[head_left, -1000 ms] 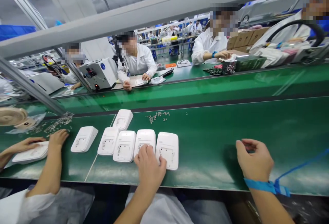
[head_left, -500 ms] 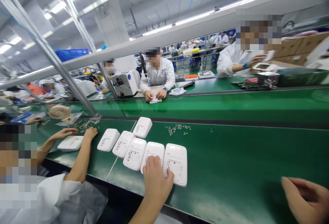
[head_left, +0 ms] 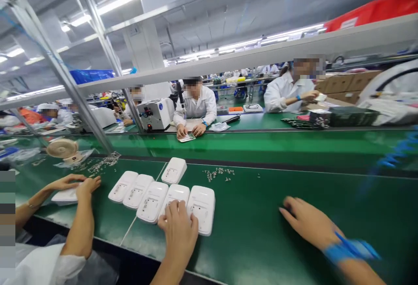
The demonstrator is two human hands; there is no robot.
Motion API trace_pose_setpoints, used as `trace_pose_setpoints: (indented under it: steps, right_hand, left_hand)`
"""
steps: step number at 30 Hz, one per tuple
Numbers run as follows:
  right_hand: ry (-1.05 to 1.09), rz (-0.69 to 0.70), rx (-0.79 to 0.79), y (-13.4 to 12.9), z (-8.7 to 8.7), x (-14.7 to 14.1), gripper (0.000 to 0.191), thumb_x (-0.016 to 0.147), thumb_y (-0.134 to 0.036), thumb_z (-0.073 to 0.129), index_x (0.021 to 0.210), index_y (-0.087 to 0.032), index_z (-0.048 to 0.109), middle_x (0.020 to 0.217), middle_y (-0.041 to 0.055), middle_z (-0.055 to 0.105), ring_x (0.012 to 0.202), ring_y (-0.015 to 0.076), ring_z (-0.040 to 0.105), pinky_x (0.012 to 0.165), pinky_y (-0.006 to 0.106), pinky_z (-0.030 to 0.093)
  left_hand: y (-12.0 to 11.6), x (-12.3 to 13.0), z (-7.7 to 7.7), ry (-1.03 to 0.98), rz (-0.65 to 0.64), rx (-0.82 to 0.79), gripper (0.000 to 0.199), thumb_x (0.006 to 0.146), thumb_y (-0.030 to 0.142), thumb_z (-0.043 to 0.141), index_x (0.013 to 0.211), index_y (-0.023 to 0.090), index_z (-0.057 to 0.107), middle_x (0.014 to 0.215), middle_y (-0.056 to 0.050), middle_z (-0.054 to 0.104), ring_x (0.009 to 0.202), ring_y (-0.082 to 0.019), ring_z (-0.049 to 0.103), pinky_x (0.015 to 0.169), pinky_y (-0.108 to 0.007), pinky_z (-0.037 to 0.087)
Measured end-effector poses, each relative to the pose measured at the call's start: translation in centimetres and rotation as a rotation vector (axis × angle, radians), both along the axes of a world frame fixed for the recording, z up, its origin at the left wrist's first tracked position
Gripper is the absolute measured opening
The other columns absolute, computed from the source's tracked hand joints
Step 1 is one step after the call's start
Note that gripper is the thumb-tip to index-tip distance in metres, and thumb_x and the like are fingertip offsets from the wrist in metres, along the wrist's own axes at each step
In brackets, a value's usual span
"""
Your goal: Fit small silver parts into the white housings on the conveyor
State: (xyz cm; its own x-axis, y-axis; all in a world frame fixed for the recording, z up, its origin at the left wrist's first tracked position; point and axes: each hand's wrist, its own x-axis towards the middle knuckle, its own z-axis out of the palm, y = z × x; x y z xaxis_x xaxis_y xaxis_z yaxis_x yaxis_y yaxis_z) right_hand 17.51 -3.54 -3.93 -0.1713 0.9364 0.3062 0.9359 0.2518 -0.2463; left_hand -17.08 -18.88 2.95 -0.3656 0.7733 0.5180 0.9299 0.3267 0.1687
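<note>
My left hand (head_left: 179, 224) lies over the white plastic housings, palm down and fingers bent, its thumb apart from them. Its fingertips touch a housing (head_left: 176, 191) and partly cover that one's recess. Close to the thumb is the rightmost housing (head_left: 203, 202). Left of these, more housings stand side by side, among them a neighbouring one (head_left: 153, 202); a single housing (head_left: 174, 169) sits behind the row. Well to the right, my right hand (head_left: 302, 219) hovers above the green work surface with thumb and fingers apart, nothing visible in it. A blue wrist strap (head_left: 349, 250) circles that wrist.
Small metal pieces (head_left: 218, 173) lie scattered behind the housings. At left, a co-worker's hands (head_left: 76, 184) are on another white housing (head_left: 65, 195), near a small fan (head_left: 62, 149). Beyond the green bench (head_left: 248, 241), a person in white (head_left: 199, 104) works opposite.
The view has shifted. My left hand and the row of housings are further left against the bench seam, and the left two housings now touch. My right hand has come inward from the right edge.
</note>
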Motion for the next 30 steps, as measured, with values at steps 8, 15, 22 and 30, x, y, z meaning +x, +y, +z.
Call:
trace_pose_setpoints:
  steps: [8,15,22,30]
  right_hand:
    - [0.019,-0.1,-0.092,9.1,2.9,-5.1,0.03,0.09,-0.019,0.059,0.12,-0.016,0.059,0.106,0.0125,0.063,0.09,0.0221,0.065,0.068,0.029,0.044]
    - [0.042,0.217,0.062,9.0,1.5,-4.2,0.031,0.093,-0.021,0.05,0.119,-0.026,0.067,0.117,0.0058,0.063,0.092,0.0182,0.064,0.077,0.029,0.051]
    - [0.055,0.18,0.04,9.0,1.5,-5.0,0.029,0.095,-0.019,0.043,0.101,-0.023,0.071,0.105,0.0065,0.065,0.088,0.0182,0.063,0.076,0.028,0.05]
    - [0.221,0.114,0.063,7.3,1.6,-5.7,0.027,0.089,-0.017,0.044,0.096,-0.021,0.07,0.098,0.0087,0.065,0.082,0.0188,0.064,0.072,0.029,0.05]
  left_hand:
    - [8.8,18.5,-2.3,-0.141,-0.92,0.021,0.012,0.083,0.012,0.051,0.091,0.019,0.055,0.093,-0.008,0.059,0.086,-0.022,0.053,0.075,-0.036,0.037]
    - [13.1,20.1,-2.7,-0.668,-0.675,-0.114,0.024,0.075,0.002,0.045,0.09,0.021,0.048,0.099,-0.008,0.056,0.092,-0.023,0.052,0.08,-0.035,0.038]
    - [13.5,20.0,-2.5,-0.896,-0.633,-0.099,0.023,0.078,0.004,0.046,0.092,0.022,0.044,0.102,-0.007,0.053,0.095,-0.021,0.052,0.084,-0.034,0.04]
    - [14.1,19.2,-2.3,-1.157,-0.499,0.057,0.027,0.077,-0.002,0.043,0.092,0.02,0.042,0.1,-0.007,0.049,0.092,-0.017,0.05,0.086,-0.03,0.043]
